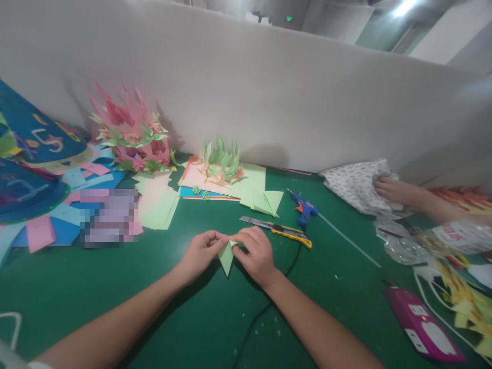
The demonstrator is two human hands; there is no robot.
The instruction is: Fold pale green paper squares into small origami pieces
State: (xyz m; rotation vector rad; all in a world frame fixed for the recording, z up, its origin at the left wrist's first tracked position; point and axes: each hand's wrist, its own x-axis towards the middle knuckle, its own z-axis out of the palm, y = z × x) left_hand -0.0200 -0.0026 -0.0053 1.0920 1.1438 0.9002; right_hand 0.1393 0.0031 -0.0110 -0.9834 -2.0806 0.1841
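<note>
A small piece of light green paper [227,259], folded to a downward point, is pinched between both hands over the green table. My left hand [203,254] grips its upper left edge with thumb and fingers. On the other side, my right hand [257,255] presses the upper right corner, its fingers curled. Just beyond the right hand lies a yellow utility knife [292,235] with its blade out. Farther back are light green paper pieces [269,202] and a green paper crown [221,163] with pale orange flowers, standing on stacked coloured sheets.
A blue glue gun [304,207] with a long glue stick lies right of centre. Pink paper crowns [134,133] and blue cone hats [34,133] stand left. Another person's hand [400,193] touches a patterned cloth [355,182]. A magenta power strip [423,324] and a black cable [253,323] lie nearer.
</note>
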